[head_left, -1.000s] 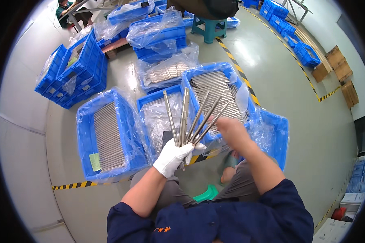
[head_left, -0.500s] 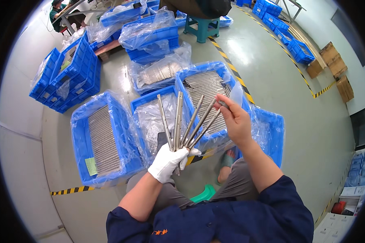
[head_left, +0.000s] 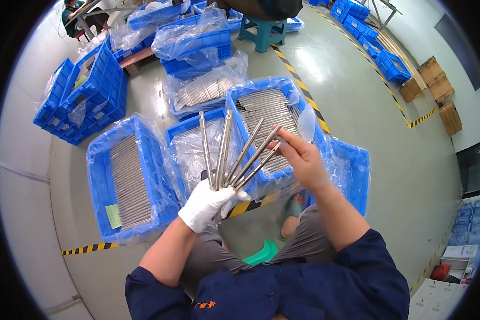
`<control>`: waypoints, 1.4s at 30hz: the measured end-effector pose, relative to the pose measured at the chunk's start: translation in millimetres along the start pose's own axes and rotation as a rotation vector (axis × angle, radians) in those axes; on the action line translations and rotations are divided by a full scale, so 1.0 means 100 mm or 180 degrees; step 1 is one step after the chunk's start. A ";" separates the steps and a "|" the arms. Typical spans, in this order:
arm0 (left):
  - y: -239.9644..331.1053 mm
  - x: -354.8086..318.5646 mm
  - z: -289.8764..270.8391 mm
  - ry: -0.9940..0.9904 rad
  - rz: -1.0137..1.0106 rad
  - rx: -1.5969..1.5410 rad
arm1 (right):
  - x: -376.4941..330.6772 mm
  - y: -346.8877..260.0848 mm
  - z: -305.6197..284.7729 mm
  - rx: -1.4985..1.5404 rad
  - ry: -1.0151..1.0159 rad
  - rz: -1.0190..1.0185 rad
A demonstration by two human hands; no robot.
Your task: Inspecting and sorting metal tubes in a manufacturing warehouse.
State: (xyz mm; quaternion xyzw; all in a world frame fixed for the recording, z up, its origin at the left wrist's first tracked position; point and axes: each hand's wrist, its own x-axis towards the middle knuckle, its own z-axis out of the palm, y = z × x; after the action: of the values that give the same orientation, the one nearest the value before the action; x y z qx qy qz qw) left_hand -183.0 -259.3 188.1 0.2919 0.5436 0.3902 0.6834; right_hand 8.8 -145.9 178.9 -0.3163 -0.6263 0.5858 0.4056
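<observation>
Here, at frame centre, a white-gloved left hand [head_left: 205,205] is clenching a fan of metal rods [head_left: 234,154] while the bare right hand [head_left: 301,157] is pinching one rod's tip, apparently sorting; drawing it free looks next. Below, plastic-lined blue crates [head_left: 128,181] are crowding a grey floor [head_left: 368,106] striped with hazard tape [head_left: 298,85].

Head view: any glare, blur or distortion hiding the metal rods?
Head view: fisheye bends the floor stripes and blacks out the corners; glare on the plastic crate liners; the fanned metal rods in the gloved left hand stay sharp.
</observation>
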 end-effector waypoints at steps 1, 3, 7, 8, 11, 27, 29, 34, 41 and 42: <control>-0.03 -0.01 -0.07 0.0053 0.0095 -0.0038 | 0.04 -0.02 -0.05 0.0028 -0.0021 0.0009; -0.10 -0.02 -0.18 0.0098 0.0088 0.0042 | 0.09 -0.12 -0.17 0.0074 -0.0975 0.0775; -0.08 -0.03 -0.20 0.0037 0.0000 0.0093 | 0.22 -0.20 -0.52 0.0700 -0.0736 0.0494; -0.09 -0.02 -0.21 -0.0060 -0.0113 0.0111 | 0.20 -0.22 -0.51 0.0579 -0.0734 0.0562; -0.13 -0.02 -0.18 -0.0109 0.0083 0.0251 | 0.18 -0.29 -0.39 0.0436 -0.0789 0.0920; -0.20 0.03 -0.17 -0.0199 0.0077 0.0146 | 0.13 -0.31 -0.39 0.0493 -0.0886 0.1091; -0.19 0.02 -0.18 -0.0232 0.0041 0.0146 | 0.13 -0.28 -0.39 0.0632 -0.1012 0.0936; -0.22 0.03 -0.16 -0.0082 -0.0001 0.0348 | 0.10 -0.21 -0.34 -0.0082 -0.1117 0.0742; -0.23 0.03 -0.12 -0.0018 0.0169 0.0716 | 0.13 -0.26 -0.49 0.0353 -0.0860 0.0889; -0.24 0.02 -0.11 -0.0004 0.0205 0.0812 | 0.16 -0.24 -0.48 0.0248 -0.0682 0.0897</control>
State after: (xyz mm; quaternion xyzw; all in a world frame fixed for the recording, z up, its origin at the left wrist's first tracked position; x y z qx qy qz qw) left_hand -188.4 -270.0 164.7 0.3940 0.5787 0.3394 0.6282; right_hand 45.0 -111.6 204.2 -0.3207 -0.5922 0.6911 0.2624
